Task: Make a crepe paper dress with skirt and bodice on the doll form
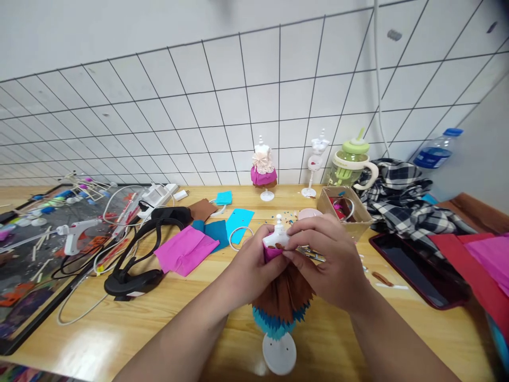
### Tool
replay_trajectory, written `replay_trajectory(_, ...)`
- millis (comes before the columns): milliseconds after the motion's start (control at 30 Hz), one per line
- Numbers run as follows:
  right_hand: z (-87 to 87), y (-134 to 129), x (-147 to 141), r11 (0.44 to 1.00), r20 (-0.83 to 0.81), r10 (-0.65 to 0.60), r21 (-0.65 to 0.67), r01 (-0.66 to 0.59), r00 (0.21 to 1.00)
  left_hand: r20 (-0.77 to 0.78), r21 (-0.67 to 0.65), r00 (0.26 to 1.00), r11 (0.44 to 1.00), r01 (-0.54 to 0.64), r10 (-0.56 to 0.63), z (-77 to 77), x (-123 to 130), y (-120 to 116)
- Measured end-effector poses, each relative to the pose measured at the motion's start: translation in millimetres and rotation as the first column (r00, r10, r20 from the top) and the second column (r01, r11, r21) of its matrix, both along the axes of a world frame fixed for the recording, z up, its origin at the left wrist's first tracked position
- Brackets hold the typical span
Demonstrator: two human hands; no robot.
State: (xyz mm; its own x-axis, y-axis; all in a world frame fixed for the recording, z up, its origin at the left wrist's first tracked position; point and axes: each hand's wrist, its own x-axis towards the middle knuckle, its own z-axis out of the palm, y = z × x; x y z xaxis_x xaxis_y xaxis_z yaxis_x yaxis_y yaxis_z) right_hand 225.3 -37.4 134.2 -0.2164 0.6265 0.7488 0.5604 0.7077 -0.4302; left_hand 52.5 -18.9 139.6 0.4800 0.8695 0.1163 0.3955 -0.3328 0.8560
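Observation:
A miniature dress form (277, 238) stands tilted in front of me, its white bust and neck knob above a magenta paper bodice. Below the waist hangs a pleated brown paper skirt (283, 293) with jagged blue and turquoise layers (278, 321); the round white base (279, 354) shows beneath. My left hand (252, 261) is closed around the bodice from the left. At the form's right side my right hand (328, 260) presses its thumb and fingertips against the bodice edge. Small brown spots show on the bust; anything tiny between the right fingertips is hidden.
Behind stand a dressed form (263, 167), a bare white form (315, 164), a green cup (350, 162) and a cardboard box (348, 212). Left lie magenta paper (186, 249), a black headset strap (133, 278) and a glue gun (79, 235). A phone (417, 270) lies right.

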Motion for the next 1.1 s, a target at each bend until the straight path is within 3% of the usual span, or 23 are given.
replay_trajectory(133,-0.9,-1,-3,0.998,-0.029,-0.029,-0.057,0.028,0.999,-0.025,-0.013,1.000,1.000,-0.002,0.002,0.5,0,-1)
replay_trajectory(300,-5.9,-1,-4,0.998,0.069,-0.012,0.060,0.008,0.998,0.051,-0.098,0.999,0.995,0.005,0.000,-0.8,1,-3)
replay_trajectory(400,-7.1,1,-3,0.997,0.042,0.006,0.077,-0.009,0.999,0.102,-0.153,0.995,0.988,0.027,-0.012,-3.0,-2,-2)
replay_trajectory(567,-3.0,3,2,0.999,-0.038,0.024,-0.047,-0.026,0.999,0.219,-0.262,0.976,0.964,0.045,0.015,-8.2,-17,2)
replay_trajectory(733,-5.7,2,-4,0.982,-0.095,-0.020,-0.188,0.002,0.995,0.341,-0.371,0.940,0.918,0.140,-0.005,-11.6,-37,3)
replay_trajectory(833,-10.0,-2,-15,0.949,-0.190,-0.089,-0.314,0.026,0.978,0.344,-0.375,0.938,0.910,0.179,-0.043,-8.4,-43,-1)
replay_trajectory(967,-11.3,-6,-24,0.913,-0.317,-0.183,-0.405,0.041,0.931,0.237,-0.320,0.970,0.940,0.122,-0.046,-0.7,-45,-8)
replay_trajectory(1100,-9.7,-6,-23,0.919,-0.296,-0.111,-0.394,-0.015,0.949,0.188,-0.251,0.975,0.954,0.161,-0.115,4.5,-47,-9)
